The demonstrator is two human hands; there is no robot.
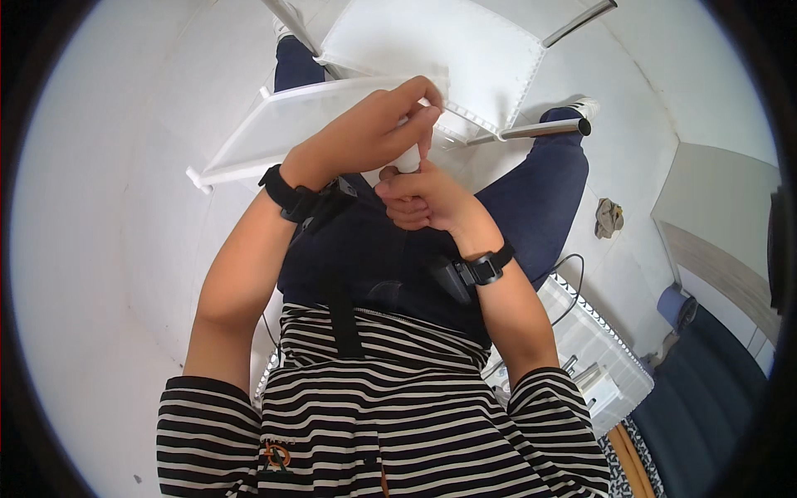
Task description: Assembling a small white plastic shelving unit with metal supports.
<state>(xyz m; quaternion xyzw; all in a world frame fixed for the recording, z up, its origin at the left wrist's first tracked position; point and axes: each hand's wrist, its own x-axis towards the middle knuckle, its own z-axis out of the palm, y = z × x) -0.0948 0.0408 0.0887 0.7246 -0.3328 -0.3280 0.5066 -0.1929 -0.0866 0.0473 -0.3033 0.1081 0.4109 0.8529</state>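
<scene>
Underneath both hands, the biggest things are two white plastic shelf panels: the upper shelf panel [432, 50] lies beyond the grip, with a perforated edge and a grey metal tube [544, 129] running along its near right corner, and the lower shelf panel [290, 129] sits just to the left of the grip, tilted. Between them, right at the fingertips, is a small white connector piece [409, 156], mostly covered, so its exact shape cannot be told. The left hand [365, 133] curls over it from above, thumb and forefinger pressed together on its top. The right hand [423, 199] closes in a loose fist just below, touching its lower end; whether it actually clamps the piece is hidden. Such a piece looks light, stiff and smooth, likely a little slippery, so a hold on its sides near the end seems safest. Off to the right, well apart, a crumpled cloth [609, 217] lies on the floor.
</scene>
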